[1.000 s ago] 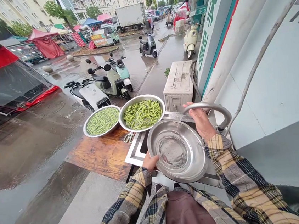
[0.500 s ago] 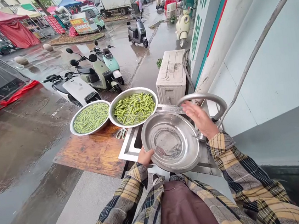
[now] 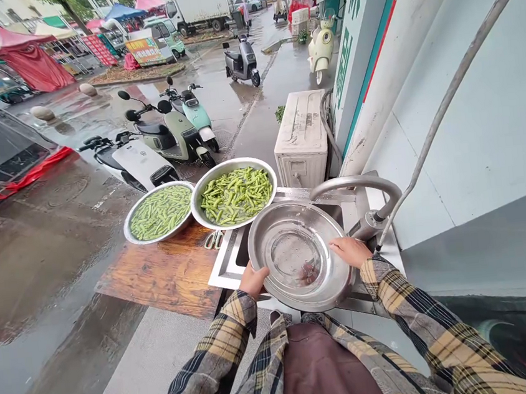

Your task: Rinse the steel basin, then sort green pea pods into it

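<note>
A shiny steel basin (image 3: 276,236) with a little water in it sits over a steel sink (image 3: 227,265). My left hand (image 3: 253,280) grips its near left rim. My right hand (image 3: 351,251) is closed on its right rim, below the curved steel faucet (image 3: 356,184). Beyond the basin stand two steel bowls of green bean pods: one (image 3: 234,194) next to the sink, another (image 3: 160,212) to its left, both on a wet wooden board (image 3: 167,273).
Scissors (image 3: 213,239) lie on the board by the sink. An air-conditioner unit (image 3: 302,136) stands behind the sink against a white wall (image 3: 473,137). Three parked scooters (image 3: 163,138) stand on the wet pavement to the left. Stalls and a truck are far off.
My right hand left the faucet, came down and closed on the basin's right rim. The left hand kept its hold on the near rim.
</note>
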Available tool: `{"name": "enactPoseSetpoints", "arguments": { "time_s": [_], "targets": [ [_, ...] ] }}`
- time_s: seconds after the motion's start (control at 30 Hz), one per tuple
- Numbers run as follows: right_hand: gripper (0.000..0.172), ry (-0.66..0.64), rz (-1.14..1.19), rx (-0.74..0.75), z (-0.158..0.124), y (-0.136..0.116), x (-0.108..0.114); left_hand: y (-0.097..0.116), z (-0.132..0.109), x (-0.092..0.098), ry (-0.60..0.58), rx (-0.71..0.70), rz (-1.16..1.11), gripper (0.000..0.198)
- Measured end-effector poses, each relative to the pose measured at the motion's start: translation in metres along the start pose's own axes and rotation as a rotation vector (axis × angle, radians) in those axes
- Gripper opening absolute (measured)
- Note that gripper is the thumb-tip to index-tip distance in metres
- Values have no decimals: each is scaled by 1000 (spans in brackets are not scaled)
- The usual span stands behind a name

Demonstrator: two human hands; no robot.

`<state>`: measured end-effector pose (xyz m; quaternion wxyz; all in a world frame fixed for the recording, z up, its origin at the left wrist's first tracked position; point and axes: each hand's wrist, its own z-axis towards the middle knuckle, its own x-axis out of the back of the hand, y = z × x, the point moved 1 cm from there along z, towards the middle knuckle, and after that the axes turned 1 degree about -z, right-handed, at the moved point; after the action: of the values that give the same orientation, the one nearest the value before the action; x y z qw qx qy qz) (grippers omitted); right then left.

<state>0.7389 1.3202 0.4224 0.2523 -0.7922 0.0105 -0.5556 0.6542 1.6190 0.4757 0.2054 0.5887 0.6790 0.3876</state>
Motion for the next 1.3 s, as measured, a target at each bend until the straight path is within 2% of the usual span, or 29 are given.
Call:
{"name": "enactPoseSetpoints", "arguments": {
  "time_s": [0.3, 0.53, 0.7, 1.07, 1.3],
  "targets": [
    [33, -88, -207, 29, -3, -16, -22, 5, 0, 2, -9, 29, 36, 43],
    [34, -91, -251, 86, -4, -14, -18, 15, -5, 7, -50, 124, 74, 49],
    [37, -84, -245, 80, -2, -12, -21, 20, -5, 7, -43, 132, 88, 46],
    [30, -80, -233, 58, 1, -8, -25, 14, -5, 2, -37, 141, 84, 42],
    [35, -94, -216, 64, 3, -7, -24, 8, -3, 4, 7, 172, 39, 35]
  ]
}}
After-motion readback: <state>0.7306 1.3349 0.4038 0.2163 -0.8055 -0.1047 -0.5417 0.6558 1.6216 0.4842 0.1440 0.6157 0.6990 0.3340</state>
